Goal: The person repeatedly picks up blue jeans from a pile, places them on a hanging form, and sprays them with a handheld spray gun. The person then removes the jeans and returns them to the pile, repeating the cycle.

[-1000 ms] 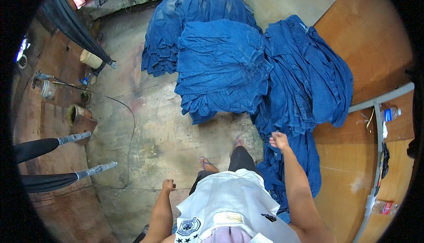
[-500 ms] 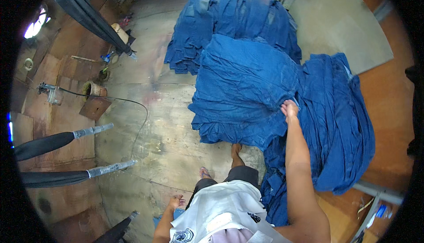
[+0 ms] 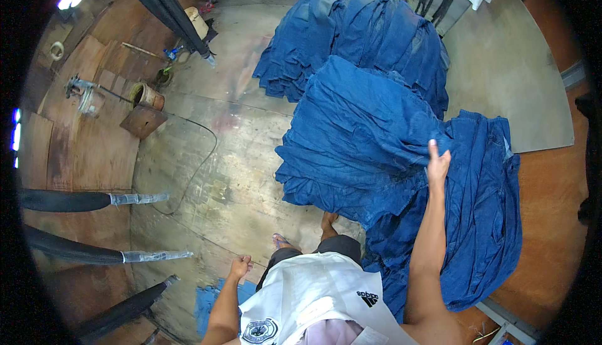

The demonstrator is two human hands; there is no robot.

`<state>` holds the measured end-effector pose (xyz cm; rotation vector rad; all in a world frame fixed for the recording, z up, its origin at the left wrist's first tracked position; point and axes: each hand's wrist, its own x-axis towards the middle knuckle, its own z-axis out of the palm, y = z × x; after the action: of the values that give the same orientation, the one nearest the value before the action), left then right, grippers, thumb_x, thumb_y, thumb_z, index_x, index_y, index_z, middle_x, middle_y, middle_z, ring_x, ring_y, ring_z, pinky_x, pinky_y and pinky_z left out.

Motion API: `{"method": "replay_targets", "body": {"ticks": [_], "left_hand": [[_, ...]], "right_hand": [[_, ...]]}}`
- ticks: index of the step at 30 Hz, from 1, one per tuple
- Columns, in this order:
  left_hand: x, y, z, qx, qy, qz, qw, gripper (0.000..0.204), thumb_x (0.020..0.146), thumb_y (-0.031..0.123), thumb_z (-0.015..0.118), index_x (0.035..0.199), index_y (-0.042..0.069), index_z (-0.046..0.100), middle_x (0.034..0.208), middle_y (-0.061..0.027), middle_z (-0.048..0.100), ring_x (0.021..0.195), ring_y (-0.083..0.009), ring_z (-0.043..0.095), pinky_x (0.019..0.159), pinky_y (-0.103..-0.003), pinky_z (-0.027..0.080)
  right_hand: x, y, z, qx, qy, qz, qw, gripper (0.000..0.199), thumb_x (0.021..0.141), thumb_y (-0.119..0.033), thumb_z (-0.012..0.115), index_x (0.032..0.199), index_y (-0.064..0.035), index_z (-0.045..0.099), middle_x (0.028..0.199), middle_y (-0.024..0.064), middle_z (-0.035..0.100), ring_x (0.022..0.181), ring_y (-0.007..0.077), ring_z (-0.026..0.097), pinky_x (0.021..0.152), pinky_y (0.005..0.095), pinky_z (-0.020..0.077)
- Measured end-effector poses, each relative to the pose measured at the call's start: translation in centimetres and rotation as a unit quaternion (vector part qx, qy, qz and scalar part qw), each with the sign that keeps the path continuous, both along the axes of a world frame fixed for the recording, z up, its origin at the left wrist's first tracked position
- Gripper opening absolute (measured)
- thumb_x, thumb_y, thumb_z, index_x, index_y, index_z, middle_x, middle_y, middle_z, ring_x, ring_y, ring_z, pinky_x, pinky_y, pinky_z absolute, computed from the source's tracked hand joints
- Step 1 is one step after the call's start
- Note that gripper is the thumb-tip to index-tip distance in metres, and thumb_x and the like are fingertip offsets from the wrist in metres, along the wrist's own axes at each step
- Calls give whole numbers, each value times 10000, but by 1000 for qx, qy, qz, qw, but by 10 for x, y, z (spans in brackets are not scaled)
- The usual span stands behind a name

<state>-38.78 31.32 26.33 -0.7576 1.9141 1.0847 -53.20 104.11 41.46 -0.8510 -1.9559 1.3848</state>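
A blue denim garment (image 3: 351, 116) lies spread on top of a heap of denim. My right hand (image 3: 438, 164) is closed on its right edge, thumb uppermost, with the other fingers partly hidden. Under and beside that edge hangs a long pile of denim pieces (image 3: 483, 219) on the right. Behind is a rounded stack of denim (image 3: 357, 25). My left hand (image 3: 239, 266) hangs low at my left side, its fingers curled with nothing visible in them. Below it a lighter blue cloth (image 3: 207, 304) lies on the floor.
Black-wrapped poles with clear plastic tips (image 3: 150, 256) jut in from the left. A spray gun (image 3: 84, 91) with a black hose stands by a rusty bucket (image 3: 149, 96) at the left wall. A pale board (image 3: 508, 81) stands at the far right, beside an orange-brown surface (image 3: 549, 207).
My right hand has moved right, pulling the garment's edge along, and the cloth there is raised and folded. My left fingers have curled in. The whole view has shifted slightly.
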Motion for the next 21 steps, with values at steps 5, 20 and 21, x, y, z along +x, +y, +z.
{"method": "replay_targets", "body": {"ticks": [5, 20, 21], "left_hand": [[-67, 66, 65, 48, 199, -69, 976, 356, 1028, 273, 567, 1167, -46, 636, 949, -117, 707, 839, -176, 677, 747, -317, 548], [-20, -30, 125, 63, 27, -414, 908, 838, 822, 703, 621, 1131, -74, 683, 1124, -270, 686, 1068, -313, 657, 902, -416, 483], [-9, -47, 119, 56, 30, -378, 924, 778, 790, 629, 718, 1088, -89, 702, 1064, -289, 699, 1005, -317, 686, 852, -408, 506]], "right_hand": [[14, -174, 97, 484, -10, 364, 796, 221, 818, -189, 705, 691, -45, 595, 634, 130, 543, 619, 327, 578, 644, 416, 500], [145, -514, 53, 348, -43, 752, 559, 258, 843, -219, 600, 972, 5, 592, 848, 191, 640, 806, 342, 683, 676, 434, 552], [141, -524, 52, 337, -45, 761, 553, 283, 835, -234, 616, 978, 9, 591, 851, 198, 638, 821, 354, 681, 689, 444, 552]]}}
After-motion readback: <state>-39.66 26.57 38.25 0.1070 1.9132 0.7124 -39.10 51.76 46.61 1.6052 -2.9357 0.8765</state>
